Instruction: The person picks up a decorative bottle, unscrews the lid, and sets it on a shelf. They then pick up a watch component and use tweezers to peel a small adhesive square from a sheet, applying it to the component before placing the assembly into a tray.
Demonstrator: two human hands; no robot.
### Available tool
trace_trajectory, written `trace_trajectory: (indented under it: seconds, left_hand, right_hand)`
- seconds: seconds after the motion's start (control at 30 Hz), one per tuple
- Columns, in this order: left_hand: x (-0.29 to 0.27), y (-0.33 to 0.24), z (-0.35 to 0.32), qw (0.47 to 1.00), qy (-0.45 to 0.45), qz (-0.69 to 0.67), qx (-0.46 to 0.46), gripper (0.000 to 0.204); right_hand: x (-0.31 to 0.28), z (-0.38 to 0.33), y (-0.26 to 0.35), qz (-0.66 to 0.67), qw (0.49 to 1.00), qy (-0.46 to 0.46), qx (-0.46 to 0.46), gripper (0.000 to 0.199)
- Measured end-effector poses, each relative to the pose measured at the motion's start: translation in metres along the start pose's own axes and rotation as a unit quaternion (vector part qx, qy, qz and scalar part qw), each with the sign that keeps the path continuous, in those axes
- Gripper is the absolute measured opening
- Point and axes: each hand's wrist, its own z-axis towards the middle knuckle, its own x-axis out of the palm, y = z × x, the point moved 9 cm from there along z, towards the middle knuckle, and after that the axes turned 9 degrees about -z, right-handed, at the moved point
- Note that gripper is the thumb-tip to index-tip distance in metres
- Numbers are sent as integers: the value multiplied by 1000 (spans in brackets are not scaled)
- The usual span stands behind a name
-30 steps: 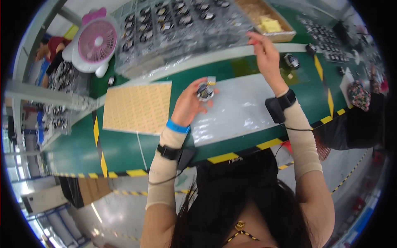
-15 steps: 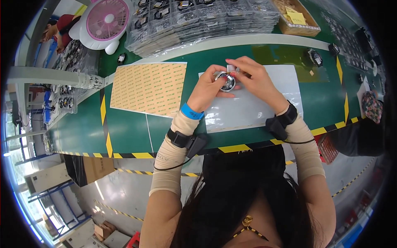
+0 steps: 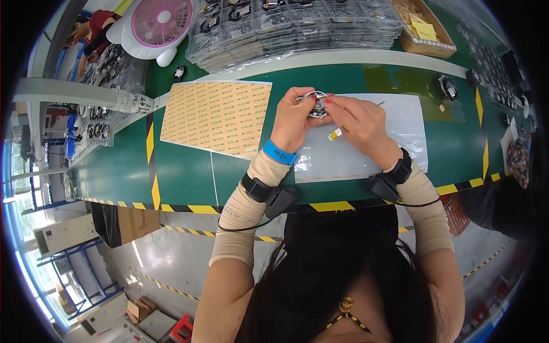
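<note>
Round metal part (image 3: 316, 104) is sitting between your two hands, raised just above the far edge of the pale plastic mat (image 3: 400, 143) on the green workbench (image 3: 183, 171). Your left hand (image 3: 293, 119) is gripping it from the left, fingers curled and closed around its rim, with the thumb side toward you. Your right hand (image 3: 357, 123) is meeting it from the right, fingertips (image 3: 329, 102) pinched together on the part's edge. A small yellow sticker (image 3: 335, 134) is showing just under your right hand, though you cannot tell from here whether it is clinging to a finger or lying on the mat.

You are wearing a blue band (image 3: 280, 152) on your left wrist, and black devices (image 3: 269, 194) are strapped to both forearms over beige sleeves. To the left of the mat, a tan sheet of sticker rows (image 3: 217, 117) is lying flat on the bench, well apart from your hands. Stacked clear trays of parts (image 3: 297, 26) are lining the far side, with a pink and white fan (image 3: 162, 23) beside them at the left and a cardboard box (image 3: 420, 28) at the right. Two small dark parts (image 3: 446, 87) are resting on the bench: one off to the right past the mat and another (image 3: 179, 72) near the fan. Another person (image 3: 91, 37) in a dark red top is working at the far left.
</note>
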Motion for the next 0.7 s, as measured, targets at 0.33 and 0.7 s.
trace_trajectory:
  seconds: [0.33, 0.7]
  left_hand:
    - [7, -9, -8, 998, -3, 36, 55, 14]
    - [26, -12, -9, 994, 86, 23, 59, 17]
  right_hand:
    - [2, 0, 7, -5, 999, -42, -31, 27]
    - [3, 2, -20, 152, 978, -36, 141, 21]
